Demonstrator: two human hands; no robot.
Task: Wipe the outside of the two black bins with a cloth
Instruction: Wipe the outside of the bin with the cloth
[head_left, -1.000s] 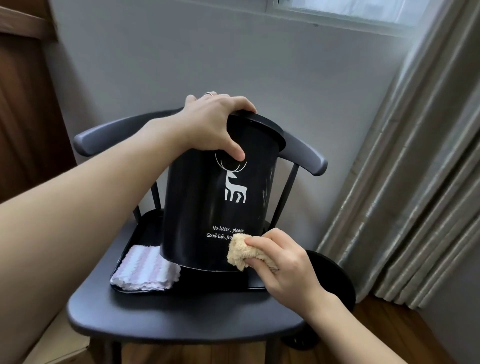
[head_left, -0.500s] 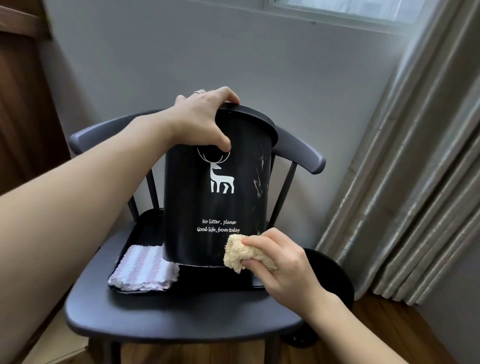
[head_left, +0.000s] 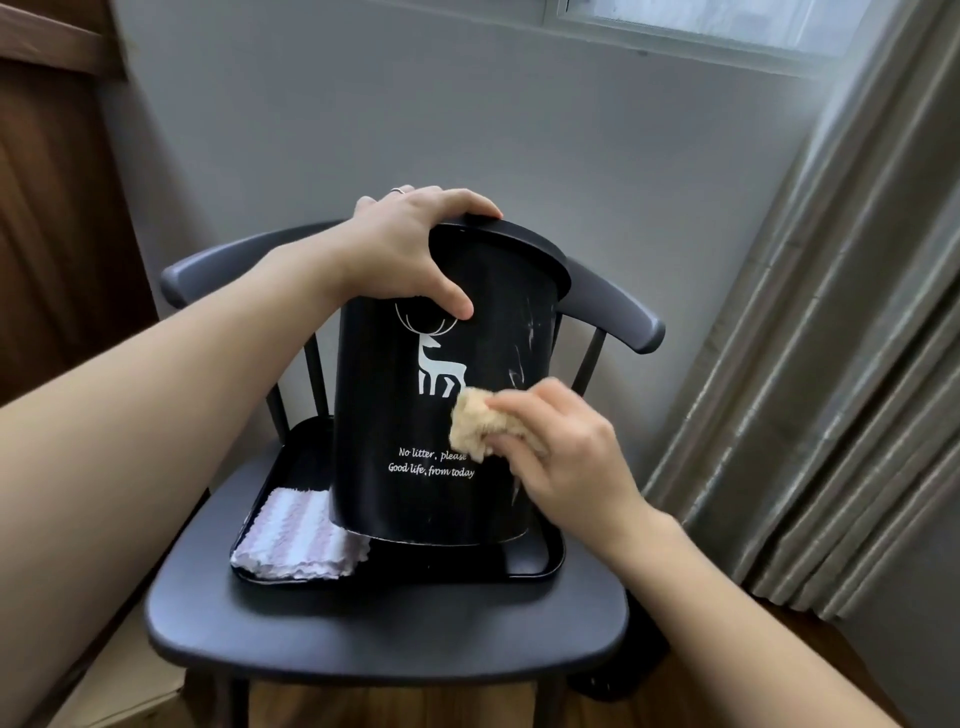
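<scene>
A black bin (head_left: 395, 431) with a white deer and white lettering is tilted over a black tray (head_left: 540, 564) on a dark chair. My left hand (head_left: 405, 249) grips its top rim, thumb on the front wall. My right hand (head_left: 566, 452) holds a tan fluffy cloth (head_left: 475, 423) and presses it against the bin's front, right of the deer's legs. White smears streak the bin's right side. A second black bin (head_left: 631, 675) on the floor behind the chair is mostly hidden by my right arm.
A folded pink-and-white striped cloth (head_left: 296, 540) lies in the tray's left part. The dark chair (head_left: 363, 639) stands against a grey wall. Grey curtains (head_left: 852, 364) hang at the right. A brown wooden door (head_left: 57, 208) is at the left.
My right hand has moved the tan cloth up the bin's front, from near the bottom edge to beside the deer's legs. My left hand keeps its grip on the rim.
</scene>
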